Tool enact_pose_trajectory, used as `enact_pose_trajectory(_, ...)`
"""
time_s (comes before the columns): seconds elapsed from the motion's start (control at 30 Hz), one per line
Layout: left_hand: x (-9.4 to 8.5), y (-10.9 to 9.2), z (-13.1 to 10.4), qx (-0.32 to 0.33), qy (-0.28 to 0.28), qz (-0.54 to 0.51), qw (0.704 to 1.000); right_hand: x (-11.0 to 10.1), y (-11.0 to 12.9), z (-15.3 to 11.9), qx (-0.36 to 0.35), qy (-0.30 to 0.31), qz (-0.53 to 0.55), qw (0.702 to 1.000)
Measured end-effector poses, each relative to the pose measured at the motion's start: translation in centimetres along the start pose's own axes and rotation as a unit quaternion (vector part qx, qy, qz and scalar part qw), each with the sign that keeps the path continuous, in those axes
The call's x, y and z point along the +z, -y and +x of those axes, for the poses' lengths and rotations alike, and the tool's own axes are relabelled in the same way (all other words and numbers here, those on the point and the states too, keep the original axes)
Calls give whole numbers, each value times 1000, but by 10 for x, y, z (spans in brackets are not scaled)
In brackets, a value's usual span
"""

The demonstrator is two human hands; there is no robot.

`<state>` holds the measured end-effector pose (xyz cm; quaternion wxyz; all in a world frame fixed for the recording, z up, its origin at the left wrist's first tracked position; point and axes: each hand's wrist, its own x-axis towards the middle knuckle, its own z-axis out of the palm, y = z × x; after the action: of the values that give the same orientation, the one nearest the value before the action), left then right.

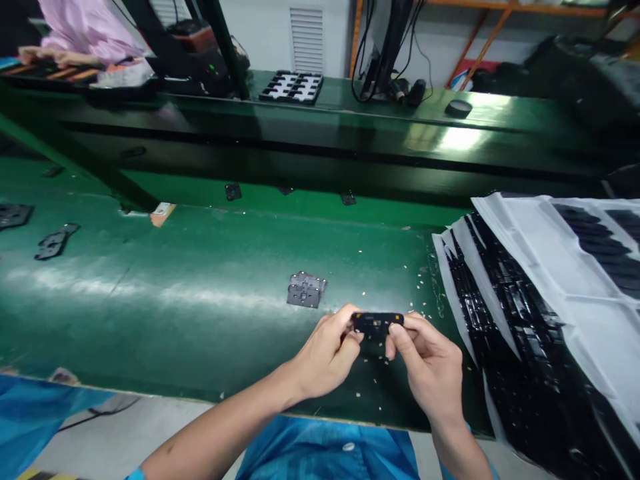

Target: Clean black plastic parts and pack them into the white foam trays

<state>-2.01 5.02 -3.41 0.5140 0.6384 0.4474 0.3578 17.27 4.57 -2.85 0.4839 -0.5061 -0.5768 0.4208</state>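
Between my two hands, just over the front of the green bench, I hold a small flat black plastic part (pixel 373 324) with yellow marks near its ends. My left hand (pixel 333 350) is closed on its left end, thumb below. At the other end my right hand (pixel 430 360) grips it, the thumb lying on its face. The part's exact kind does not show. Just beyond my left hand lies a small pile of dark plates (pixel 305 291) with little holes. Tiny pale bits are scattered on the bench around my hands.
On the right, white trays (pixel 595 267) and black film-like sheets (pixel 510 320) overlap the green bench (pixel 175 320). Loose black parts (pixel 56 243) lie at the left. Beyond a raised ledge stand a slotted tray (pixel 291 87) and a black round object (pixel 459 109). A person in pink (pixel 90 30) works at far left.
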Motion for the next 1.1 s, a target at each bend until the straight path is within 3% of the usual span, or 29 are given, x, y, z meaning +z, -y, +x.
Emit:
enact_pose_trajectory(0.1, -2, 0, 1, 13, -12, 92, 996, -5, 0, 5, 34, -27, 22, 999)
enact_pose_trajectory(0.27, -15, -9, 4, 47, 30, 191, 980, -9, 4, 10, 46, -19, 46, 998)
enact_pose_trajectory(0.43, -16, -15, 11, 31, -27, 96, 995, -8, 2, 12, 31, 38, 38, 998)
enact_pose_trajectory(0.53, -10, -12, 12, 11, -51, 61, 997, -18, -1, 16, 21, 67, 15, 997)
enact_pose_trajectory(0.7, -6, -15, 6, -15, -34, -32, 999, -32, 4, 20, -12, -6, -39, 999)
enact_pose_trajectory(0.83, -3, -21, 1, -25, -11, -68, 997, -15, 12, 16, -33, 5, -13, 999)
enact_pose_trajectory(0.93, 2, -23, -3, -36, -1, -80, 996, 0, 15, 14, -44, -23, 14, 999)
enact_pose_trajectory(1.1, 11, -19, -9, -6, -31, -68, 997, 9, 15, 14, -50, -63, 58, 995)
